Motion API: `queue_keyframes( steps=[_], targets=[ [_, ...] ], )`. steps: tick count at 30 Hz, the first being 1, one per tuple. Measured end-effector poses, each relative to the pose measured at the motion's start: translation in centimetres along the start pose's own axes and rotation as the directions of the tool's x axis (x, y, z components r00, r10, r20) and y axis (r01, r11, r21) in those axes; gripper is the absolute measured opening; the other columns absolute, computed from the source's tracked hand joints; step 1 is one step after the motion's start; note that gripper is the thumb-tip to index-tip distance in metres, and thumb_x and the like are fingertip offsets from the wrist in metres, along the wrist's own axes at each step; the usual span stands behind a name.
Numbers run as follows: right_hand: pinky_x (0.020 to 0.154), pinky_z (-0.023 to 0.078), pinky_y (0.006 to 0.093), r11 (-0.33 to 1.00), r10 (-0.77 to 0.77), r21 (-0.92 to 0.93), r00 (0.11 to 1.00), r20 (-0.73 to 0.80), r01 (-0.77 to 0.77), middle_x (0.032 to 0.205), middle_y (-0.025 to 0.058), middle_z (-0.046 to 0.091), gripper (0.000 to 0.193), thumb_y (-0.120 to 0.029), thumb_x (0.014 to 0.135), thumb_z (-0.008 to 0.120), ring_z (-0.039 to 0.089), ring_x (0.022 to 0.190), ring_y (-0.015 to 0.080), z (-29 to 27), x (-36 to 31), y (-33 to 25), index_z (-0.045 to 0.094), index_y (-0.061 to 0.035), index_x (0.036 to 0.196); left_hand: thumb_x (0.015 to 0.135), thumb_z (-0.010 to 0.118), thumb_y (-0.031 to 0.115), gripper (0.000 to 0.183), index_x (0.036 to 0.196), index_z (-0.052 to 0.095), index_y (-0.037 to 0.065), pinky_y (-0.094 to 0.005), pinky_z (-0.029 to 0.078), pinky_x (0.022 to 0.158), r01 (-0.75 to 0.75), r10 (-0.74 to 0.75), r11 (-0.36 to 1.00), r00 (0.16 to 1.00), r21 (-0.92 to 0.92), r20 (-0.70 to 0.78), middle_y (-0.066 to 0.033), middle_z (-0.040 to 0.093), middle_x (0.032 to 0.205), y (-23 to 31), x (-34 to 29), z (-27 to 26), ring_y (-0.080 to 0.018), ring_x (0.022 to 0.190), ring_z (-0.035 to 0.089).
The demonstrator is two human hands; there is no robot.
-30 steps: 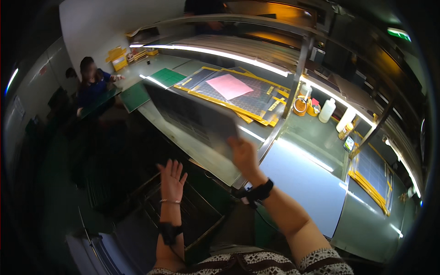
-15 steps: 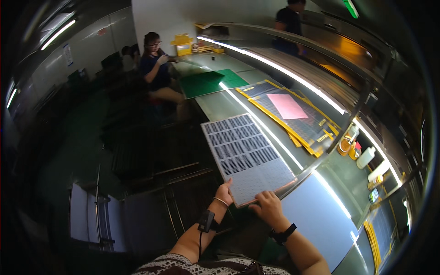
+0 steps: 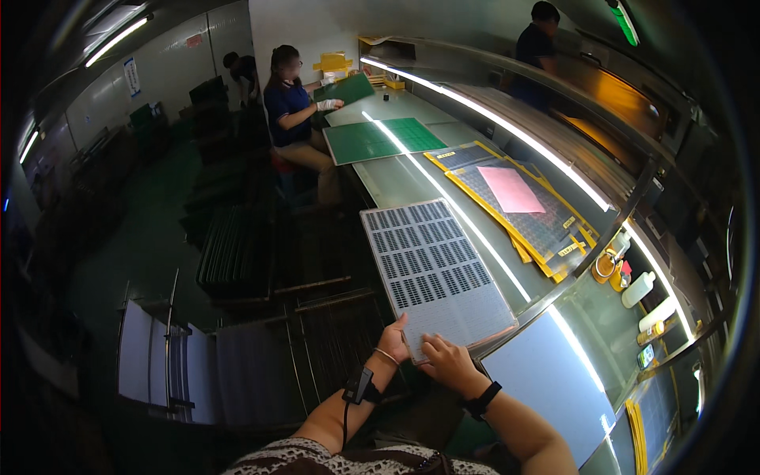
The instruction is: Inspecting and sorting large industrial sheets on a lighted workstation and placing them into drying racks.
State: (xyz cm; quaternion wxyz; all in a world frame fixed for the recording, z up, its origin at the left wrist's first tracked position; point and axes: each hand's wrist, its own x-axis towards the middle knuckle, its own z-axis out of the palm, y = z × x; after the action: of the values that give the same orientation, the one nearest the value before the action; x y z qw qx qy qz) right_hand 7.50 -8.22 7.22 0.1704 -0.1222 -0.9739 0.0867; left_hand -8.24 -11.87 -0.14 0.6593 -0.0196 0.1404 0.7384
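Note:
A flat pale panel point(image 3: 455, 297) with bands of small dark marks lies tilted in front of me, its far part over the worktable's edge. My left hand point(image 3: 393, 339) grips its near left edge, thumb on top and the other fingers hidden below. At the near edge, my right hand point(image 3: 451, 364) has bent fingertips on the panel's face and its thumb by the rim. To the right of that hand a plain bluish-white sheet point(image 3: 538, 380) lies on the table.
Yellow-edged sheets point(image 3: 546, 245) with a pink sheet point(image 3: 511, 190) lie beyond the panel. Bottles point(image 3: 638, 290) stand at right. Racks of panels point(image 3: 146, 356) are at lower left. A seated person point(image 3: 289, 107) holds a green board point(image 3: 348, 93); another green board point(image 3: 380, 141) lies nearby.
My right hand has shifted left along the panel's near edge, its fingers further onto the face. The seated person now holds up a green board. The view has turned slightly.

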Motion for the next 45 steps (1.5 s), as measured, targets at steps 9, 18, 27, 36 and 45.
queue_keyframes(
  steps=[9,18,27,36,45],
  targets=[
    [0.075,0.049,0.0375,0.967,0.092,0.229,0.992,0.088,-0.11,0.115,0.0073,0.055,0.03,-0.028,0.07,0.068,0.057,0.096,0.0309,-0.8,0.1,0.4,0.057,-0.0106,0.092,0.095,0.034,0.031,0.046,0.128,0.037,-0.001,-0.0485,0.032,0.101,0.043,-0.042,0.997,0.999,0.065,-0.006,-0.0193,0.044,0.129,0.1,0.1,-0.9,-0.0355,0.118,0.043],
    [0.086,0.045,0.0379,0.968,0.048,0.249,0.998,-0.044,-0.035,0.116,0.0051,0.054,0.023,-0.018,0.069,0.069,0.05,0.106,0.0298,-0.1,0.4,-0.6,0.059,-0.0099,0.089,0.095,0.035,0.033,0.047,0.129,0.035,0.001,-0.0484,0.033,0.1,-0.021,0.02,0.998,1.0,0.065,0.003,-0.0198,0.042,0.129,0.0,0.0,-0.6,-0.0354,0.118,0.042],
    [0.083,0.045,0.0391,0.906,0.099,0.407,0.993,0.059,-0.115,0.106,0.0065,0.061,0.01,-0.016,0.075,0.062,0.053,0.103,0.0287,0.2,0.5,-0.6,0.06,-0.0064,0.079,0.095,0.034,0.037,0.049,0.129,0.036,0.002,-0.0477,0.033,0.1,-0.053,0.053,0.998,0.999,0.028,-0.002,-0.0184,0.044,0.128,-0.2,0.0,-1.2,-0.0341,0.117,0.043],
    [0.066,0.048,0.0309,0.686,0.616,0.621,0.757,-0.219,-0.379,0.075,0.011,0.062,0.01,-0.002,0.084,0.042,0.062,0.072,0.0234,-4.1,4.1,3.5,0.052,-0.0041,0.083,0.089,0.048,0.042,0.053,0.124,0.042,0.002,-0.0438,0.041,0.094,-0.075,0.115,0.957,0.985,0.28,-0.132,-0.0147,0.049,0.122,0.2,1.5,-1.8,-0.029,0.112,0.049],
    [0.061,0.044,0.0302,0.91,-0.201,-0.377,0.613,-0.764,-0.172,0.083,0.0105,0.06,0.007,0.003,0.075,0.059,0.056,0.075,0.0248,-27.2,1.4,2.0,0.057,-0.0029,0.079,0.086,0.06,0.017,0.037,0.114,0.049,-0.004,-0.0348,0.045,0.085,-0.02,0.295,0.826,0.866,0.563,-0.403,-0.0127,0.057,0.107,1.1,4.1,-2.7,-0.0256,0.094,0.057]
  ],
)
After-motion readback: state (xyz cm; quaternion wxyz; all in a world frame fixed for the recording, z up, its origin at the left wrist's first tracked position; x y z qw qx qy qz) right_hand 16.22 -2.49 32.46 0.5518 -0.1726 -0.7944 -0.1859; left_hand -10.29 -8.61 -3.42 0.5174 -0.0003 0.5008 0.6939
